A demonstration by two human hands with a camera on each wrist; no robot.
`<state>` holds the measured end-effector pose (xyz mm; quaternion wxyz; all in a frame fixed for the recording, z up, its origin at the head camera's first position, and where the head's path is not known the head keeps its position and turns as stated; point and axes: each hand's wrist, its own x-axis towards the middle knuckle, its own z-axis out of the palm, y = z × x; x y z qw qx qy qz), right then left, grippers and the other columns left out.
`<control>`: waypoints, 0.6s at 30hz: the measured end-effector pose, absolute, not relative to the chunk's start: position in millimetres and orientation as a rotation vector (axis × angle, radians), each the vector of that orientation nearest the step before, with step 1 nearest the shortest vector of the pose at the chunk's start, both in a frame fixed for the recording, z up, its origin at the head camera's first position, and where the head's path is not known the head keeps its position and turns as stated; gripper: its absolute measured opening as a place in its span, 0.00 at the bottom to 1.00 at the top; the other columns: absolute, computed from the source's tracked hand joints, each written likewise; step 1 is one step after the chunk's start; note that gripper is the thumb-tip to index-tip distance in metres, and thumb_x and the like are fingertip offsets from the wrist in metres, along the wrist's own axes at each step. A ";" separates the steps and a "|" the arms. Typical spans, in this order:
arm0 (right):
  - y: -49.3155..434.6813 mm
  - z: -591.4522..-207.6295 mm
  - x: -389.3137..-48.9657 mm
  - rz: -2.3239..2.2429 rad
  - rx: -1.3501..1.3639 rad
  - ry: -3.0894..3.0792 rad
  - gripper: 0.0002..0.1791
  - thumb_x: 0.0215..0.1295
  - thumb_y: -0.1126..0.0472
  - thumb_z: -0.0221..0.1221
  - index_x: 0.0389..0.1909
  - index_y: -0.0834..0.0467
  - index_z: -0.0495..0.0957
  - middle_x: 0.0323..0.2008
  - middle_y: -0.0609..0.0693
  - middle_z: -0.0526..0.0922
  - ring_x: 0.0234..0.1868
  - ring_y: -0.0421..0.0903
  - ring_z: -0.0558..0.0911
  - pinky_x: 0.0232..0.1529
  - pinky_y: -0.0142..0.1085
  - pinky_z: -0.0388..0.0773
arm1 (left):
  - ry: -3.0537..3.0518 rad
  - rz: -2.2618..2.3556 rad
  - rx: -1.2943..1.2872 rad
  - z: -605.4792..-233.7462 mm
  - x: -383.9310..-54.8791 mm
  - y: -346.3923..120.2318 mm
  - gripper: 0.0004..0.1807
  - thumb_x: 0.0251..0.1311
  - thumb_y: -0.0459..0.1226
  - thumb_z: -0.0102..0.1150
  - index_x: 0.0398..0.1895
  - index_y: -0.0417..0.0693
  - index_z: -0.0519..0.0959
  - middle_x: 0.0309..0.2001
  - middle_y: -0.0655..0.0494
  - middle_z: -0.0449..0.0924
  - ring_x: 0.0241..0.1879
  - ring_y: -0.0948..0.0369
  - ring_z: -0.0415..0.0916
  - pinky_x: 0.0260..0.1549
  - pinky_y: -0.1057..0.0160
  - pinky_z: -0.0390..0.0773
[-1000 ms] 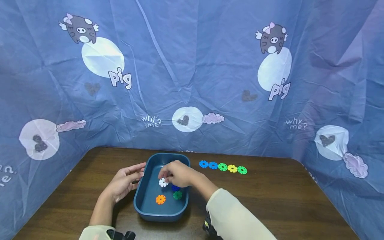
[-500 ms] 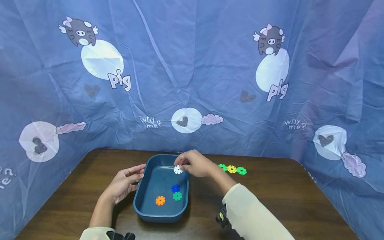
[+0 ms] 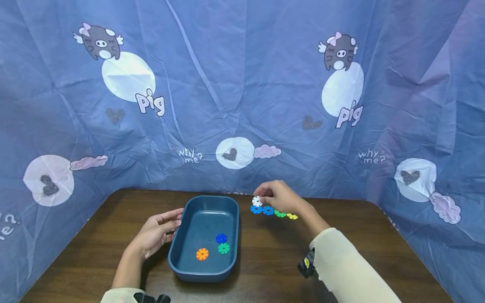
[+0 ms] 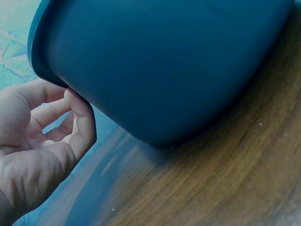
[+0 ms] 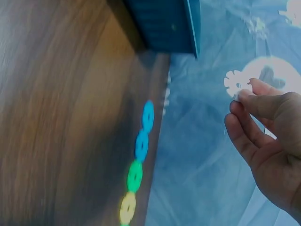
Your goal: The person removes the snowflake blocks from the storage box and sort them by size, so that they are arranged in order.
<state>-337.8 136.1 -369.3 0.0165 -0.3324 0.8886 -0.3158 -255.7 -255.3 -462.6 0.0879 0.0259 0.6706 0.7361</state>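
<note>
A white notched plastic disc (image 3: pixel 257 201), like a snowflake building piece, is pinched between thumb and fingertips of my right hand (image 3: pixel 282 197). In the head view it overlaps the near end of a row of joined-looking discs: two blue discs (image 3: pixel 268 210), a green disc (image 3: pixel 280 213) and a yellow disc (image 3: pixel 292 216). The right wrist view shows the white disc (image 5: pixel 233 83) held up apart from that row. My left hand (image 3: pixel 157 231) rests its fingertips and thumb against the outer left side of the blue-grey tray (image 3: pixel 172 244), just under its rim (image 4: pixel 44 70).
Inside the tray lie an orange disc (image 3: pixel 202 254), a dark blue disc (image 3: pixel 221 238) and a teal-green disc (image 3: pixel 224 248). The wooden table (image 3: pixel 273 256) runs back to a blue printed curtain (image 3: pixel 197 101) close behind the row.
My right hand has carried the white disc up out of the tray and rightward to the blue end of the row. The left hand has stayed at the tray's side.
</note>
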 end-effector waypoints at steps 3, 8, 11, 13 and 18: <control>153.3 -369.8 -340.9 -1.009 -0.986 2.781 0.08 0.69 0.69 0.62 0.46 0.60 0.86 0.34 0.47 0.86 0.34 0.45 0.85 0.38 0.36 0.80 | 1.989 2.197 0.077 -462.7 -255.5 -255.6 0.34 0.71 0.32 0.60 0.76 0.32 0.61 0.60 0.45 0.75 0.49 0.63 0.80 0.46 0.57 0.83; 181.1 -373.7 -345.4 -1.019 -0.915 2.819 0.08 0.68 0.71 0.62 0.44 0.60 0.86 0.35 0.49 0.87 0.37 0.44 0.85 0.42 0.38 0.81 | 1.986 2.200 0.074 -462.2 -255.6 -256.1 0.34 0.71 0.32 0.60 0.76 0.32 0.61 0.60 0.45 0.75 0.49 0.63 0.80 0.47 0.57 0.83; 197.4 -378.0 -347.2 -1.016 -0.861 2.833 0.08 0.68 0.71 0.62 0.44 0.61 0.86 0.37 0.50 0.87 0.40 0.44 0.85 0.44 0.41 0.81 | 1.990 2.200 0.071 -461.9 -255.9 -256.0 0.34 0.71 0.32 0.59 0.76 0.32 0.61 0.61 0.44 0.75 0.49 0.63 0.80 0.47 0.56 0.83; 207.9 -381.5 -348.1 -1.008 -0.838 2.848 0.08 0.68 0.71 0.62 0.44 0.62 0.86 0.37 0.50 0.87 0.41 0.45 0.85 0.45 0.42 0.81 | 1.994 2.196 0.070 -462.0 -256.2 -256.2 0.34 0.71 0.32 0.59 0.76 0.32 0.61 0.61 0.44 0.74 0.50 0.62 0.80 0.47 0.56 0.83; 233.0 -394.2 -351.9 -0.991 -0.796 2.911 0.07 0.66 0.72 0.62 0.42 0.63 0.86 0.36 0.52 0.87 0.40 0.46 0.85 0.43 0.42 0.81 | 2.006 2.183 0.076 -462.9 -256.7 -256.5 0.33 0.71 0.33 0.59 0.76 0.33 0.61 0.62 0.43 0.74 0.50 0.62 0.79 0.48 0.56 0.83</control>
